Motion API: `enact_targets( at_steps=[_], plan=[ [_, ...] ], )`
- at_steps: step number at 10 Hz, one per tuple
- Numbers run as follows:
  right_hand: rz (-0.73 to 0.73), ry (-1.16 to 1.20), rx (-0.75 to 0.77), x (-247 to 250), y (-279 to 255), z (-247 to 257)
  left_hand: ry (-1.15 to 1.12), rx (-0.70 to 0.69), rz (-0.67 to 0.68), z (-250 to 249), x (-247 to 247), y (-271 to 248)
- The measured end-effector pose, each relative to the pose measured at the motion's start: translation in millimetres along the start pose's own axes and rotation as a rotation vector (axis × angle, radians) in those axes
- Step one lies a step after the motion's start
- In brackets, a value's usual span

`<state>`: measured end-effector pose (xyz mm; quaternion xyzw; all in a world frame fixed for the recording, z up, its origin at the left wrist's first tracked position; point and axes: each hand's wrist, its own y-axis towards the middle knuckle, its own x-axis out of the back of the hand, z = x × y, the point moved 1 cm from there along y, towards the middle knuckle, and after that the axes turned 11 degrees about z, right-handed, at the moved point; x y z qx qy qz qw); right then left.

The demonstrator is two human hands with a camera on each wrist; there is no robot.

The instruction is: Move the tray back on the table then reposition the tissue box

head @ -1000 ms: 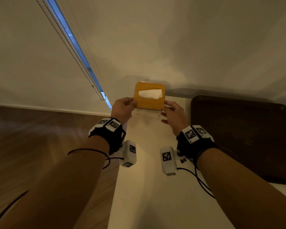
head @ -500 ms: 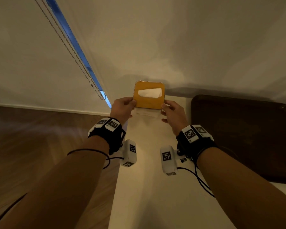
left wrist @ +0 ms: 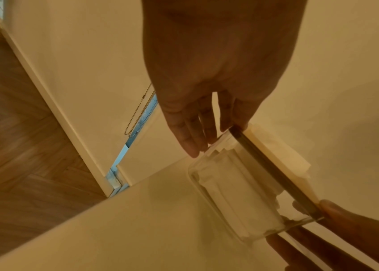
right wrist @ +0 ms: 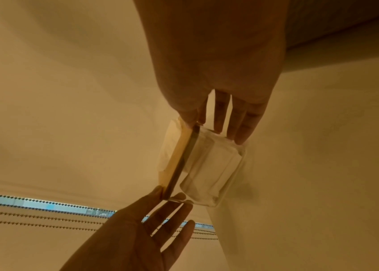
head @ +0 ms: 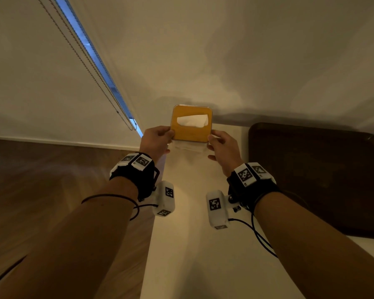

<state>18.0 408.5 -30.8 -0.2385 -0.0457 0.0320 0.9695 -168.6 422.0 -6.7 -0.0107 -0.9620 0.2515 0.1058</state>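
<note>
A tissue box with an orange-brown lid, a clear body and a white tissue in its slot stands at the far left corner of the white table, close to the wall. My left hand pinches its left near corner, thumb on the lid edge and fingers on the clear side. On the other side my right hand grips the right near corner the same way. A dark brown tray lies flat on the table to the right of the box, against the wall.
The table's left edge runs just beside my left hand, with wooden floor below it. Beaded blind cords hang by the window gap left of the box. A wall rises right behind the box and tray.
</note>
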Motion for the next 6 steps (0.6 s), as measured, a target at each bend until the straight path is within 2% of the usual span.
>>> enact_targets(
  at_steps=[5, 6],
  plan=[
    [0.025, -0.041, -0.010, 1.6, -1.4, 5.2, -0.030, -0.022, 0.010, 2.2, -1.0, 0.4],
    [-0.028, -0.012, -0.036, 5.8, -2.2, 1.7, -0.114, -0.023, -0.049, 5.9, 1.3, -0.6]
  ],
)
